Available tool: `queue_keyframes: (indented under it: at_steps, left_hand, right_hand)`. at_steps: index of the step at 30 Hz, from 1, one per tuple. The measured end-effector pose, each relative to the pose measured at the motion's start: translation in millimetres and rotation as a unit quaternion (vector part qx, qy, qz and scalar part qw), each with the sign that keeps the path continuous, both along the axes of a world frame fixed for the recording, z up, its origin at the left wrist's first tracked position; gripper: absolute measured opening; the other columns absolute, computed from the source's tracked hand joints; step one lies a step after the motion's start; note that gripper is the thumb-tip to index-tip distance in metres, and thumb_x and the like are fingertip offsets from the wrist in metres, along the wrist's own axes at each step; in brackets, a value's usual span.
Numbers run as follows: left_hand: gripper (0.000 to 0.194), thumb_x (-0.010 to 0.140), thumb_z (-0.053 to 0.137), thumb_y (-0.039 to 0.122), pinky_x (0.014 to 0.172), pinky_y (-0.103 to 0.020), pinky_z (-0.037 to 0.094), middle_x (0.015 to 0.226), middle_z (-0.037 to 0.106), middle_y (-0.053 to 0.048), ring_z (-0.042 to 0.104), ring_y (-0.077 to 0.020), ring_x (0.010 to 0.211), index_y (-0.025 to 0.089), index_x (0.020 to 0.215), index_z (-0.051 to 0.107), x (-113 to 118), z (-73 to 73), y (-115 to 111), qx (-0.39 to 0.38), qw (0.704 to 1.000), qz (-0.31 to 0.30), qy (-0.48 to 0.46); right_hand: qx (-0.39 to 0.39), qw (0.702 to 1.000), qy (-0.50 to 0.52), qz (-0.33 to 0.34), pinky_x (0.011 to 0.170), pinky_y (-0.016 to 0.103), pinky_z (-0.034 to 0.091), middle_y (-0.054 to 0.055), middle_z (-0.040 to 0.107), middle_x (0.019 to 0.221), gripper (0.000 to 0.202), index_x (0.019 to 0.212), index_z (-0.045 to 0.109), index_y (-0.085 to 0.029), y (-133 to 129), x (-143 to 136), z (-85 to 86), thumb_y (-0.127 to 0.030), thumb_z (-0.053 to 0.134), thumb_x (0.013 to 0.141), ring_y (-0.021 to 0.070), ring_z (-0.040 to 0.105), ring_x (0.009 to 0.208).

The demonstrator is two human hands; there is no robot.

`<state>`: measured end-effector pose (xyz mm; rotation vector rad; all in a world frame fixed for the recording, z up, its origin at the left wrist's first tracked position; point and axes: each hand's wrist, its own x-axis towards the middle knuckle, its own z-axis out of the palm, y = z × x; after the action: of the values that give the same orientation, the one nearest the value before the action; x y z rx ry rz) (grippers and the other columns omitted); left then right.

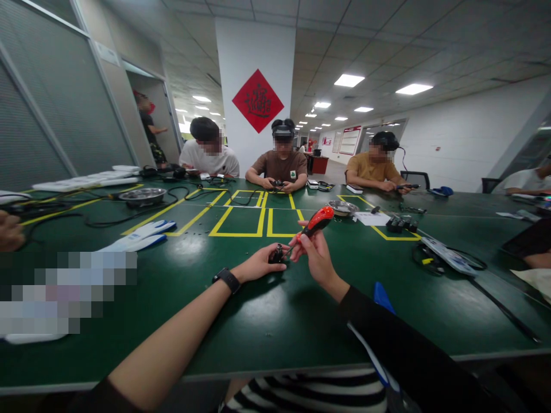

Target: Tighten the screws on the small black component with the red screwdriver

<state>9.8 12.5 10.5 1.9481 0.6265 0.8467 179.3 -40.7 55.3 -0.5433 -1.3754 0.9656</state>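
Note:
My left hand point(263, 265), with a dark watch on its wrist, is closed around a small black part point(278, 254) just above the green table point(241, 321). The part's exact kind is too small to make out. In my right hand point(317, 257) is a red and black screwdriver point(317, 221), its handle tilted up to the right. The thin shaft slants down toward the black part. Whether the tip touches it I cannot tell.
White and blue gloves point(142, 235) lie to the left. Metal bowls point(143, 197) stand farther back among black cables. Several black parts point(402, 223) and a white power strip point(447, 256) lie to the right. People point(279, 163) sit across the table, which carries yellow tape outlines point(236, 235).

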Motion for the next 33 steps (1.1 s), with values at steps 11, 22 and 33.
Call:
queue_keyframes:
  at_steps: [11,22,33]
  left_hand:
    - [0.039,0.077,0.062,0.027,0.094,-0.035,0.039,0.11,0.061,-0.008,0.056,-0.0188,0.102,0.014,0.112,0.052,0.1,0.0,1.6,-0.052,0.998,-0.029,-0.006]
    - [0.035,0.076,0.063,0.032,0.091,-0.034,0.04,0.106,0.063,-0.008,0.057,-0.0196,0.097,0.013,0.105,0.057,0.9,-2.1,2.6,-0.063,0.998,-0.019,-0.016]
    - [0.053,0.069,0.071,0.03,0.091,-0.034,0.038,0.11,0.058,-0.007,0.053,-0.0192,0.1,0.017,0.115,0.049,6.6,6.0,-5.8,0.005,0.999,0.028,-0.034]
  right_hand:
    - [0.009,1.0,-0.004,0.0,0.047,0.021,0.047,-0.002,0.058,0.077,0.032,0.116,0.042,-0.024,0.8,0.3,-1.0,-0.034,0.047,0.086,0.0081,0.056,0.05]
    - [0.024,1.0,0.001,0.002,0.047,0.021,0.047,-0.002,0.057,0.078,0.03,0.115,0.042,-0.024,1.6,1.9,-2.1,-0.033,0.047,0.087,0.0079,0.055,0.05]
    - [0.035,0.999,0.013,0.001,0.047,0.02,0.046,-0.002,0.058,0.077,0.032,0.117,0.04,-0.024,1.0,1.2,-1.7,-0.029,0.047,0.087,0.0074,0.053,0.05]
